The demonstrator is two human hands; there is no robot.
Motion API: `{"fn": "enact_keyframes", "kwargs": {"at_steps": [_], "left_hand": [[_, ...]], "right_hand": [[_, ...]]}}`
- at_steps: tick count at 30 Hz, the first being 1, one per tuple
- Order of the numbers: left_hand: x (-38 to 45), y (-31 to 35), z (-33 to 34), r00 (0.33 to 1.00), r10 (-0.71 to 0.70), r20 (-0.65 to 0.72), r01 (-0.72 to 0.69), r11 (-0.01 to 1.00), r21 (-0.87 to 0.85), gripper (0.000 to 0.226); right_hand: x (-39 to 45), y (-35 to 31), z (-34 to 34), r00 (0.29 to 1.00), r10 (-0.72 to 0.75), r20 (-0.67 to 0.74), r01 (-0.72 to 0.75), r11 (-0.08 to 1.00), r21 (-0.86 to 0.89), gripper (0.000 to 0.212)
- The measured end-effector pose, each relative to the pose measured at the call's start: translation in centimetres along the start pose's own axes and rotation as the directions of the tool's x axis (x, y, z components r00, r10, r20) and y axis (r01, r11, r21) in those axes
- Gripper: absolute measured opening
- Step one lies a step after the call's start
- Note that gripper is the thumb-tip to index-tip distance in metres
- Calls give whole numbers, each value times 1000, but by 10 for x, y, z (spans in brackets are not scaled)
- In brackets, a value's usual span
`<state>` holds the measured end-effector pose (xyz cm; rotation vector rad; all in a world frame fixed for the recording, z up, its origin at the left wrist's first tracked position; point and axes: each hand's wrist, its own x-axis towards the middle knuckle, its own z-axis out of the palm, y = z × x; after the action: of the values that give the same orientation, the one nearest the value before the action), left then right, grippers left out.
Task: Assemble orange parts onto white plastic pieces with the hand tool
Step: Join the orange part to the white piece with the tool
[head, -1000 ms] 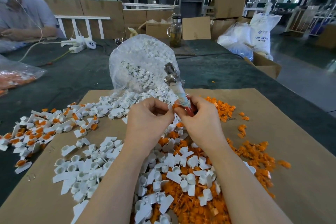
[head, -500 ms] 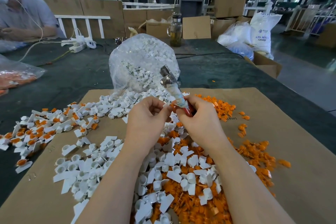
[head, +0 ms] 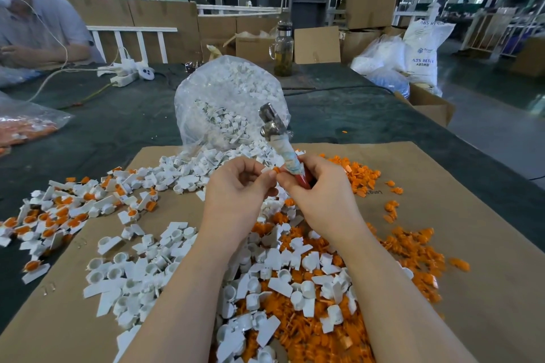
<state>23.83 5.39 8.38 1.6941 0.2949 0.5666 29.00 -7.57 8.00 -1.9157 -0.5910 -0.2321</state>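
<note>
The left hand (head: 236,186) has a narrow grip, pinching a small white piece with an orange part (head: 275,170) at its fingertips. The right hand (head: 320,190) touches it there while gripping the hand tool (head: 277,134), metal head tilted up and away. Below them on the cardboard sheet (head: 472,215) lie loose white pieces (head: 141,271) and orange parts (head: 413,244). Behind stands a clear bag of white pieces (head: 227,97) on the bench (head: 118,127).
</note>
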Motion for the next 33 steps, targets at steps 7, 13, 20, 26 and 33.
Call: {"fn": "enact_keyframes", "kwargs": {"at_steps": [7, 13, 20, 26, 33], "left_hand": [[2, 1, 2, 999, -7, -44, 3, 996, -91, 8], [4, 1, -6, 999, 3, -55, -20, 948, -317, 9], [9, -2, -9, 995, 73, -69, -92, 941, -326, 12], [11, -4, -11, 993, 95, -66, -112, 940, -323, 11], [11, -6, -14, 991, 114, -73, -131, 946, -296, 10]], "right_hand": [[0, -1, -2, 997, 33, 63, -38, 997, 71, 7], [1, 3, -17, 949, 106, 295, -120, 992, 29, 9], [2, 4, -21, 895, 138, 425, -106, 990, -97, 14], [3, 3, -24, 876, 154, 458, -140, 988, -64, 19], [-1, 2, -24, 861, 159, 483, -116, 986, -119, 19]]}}
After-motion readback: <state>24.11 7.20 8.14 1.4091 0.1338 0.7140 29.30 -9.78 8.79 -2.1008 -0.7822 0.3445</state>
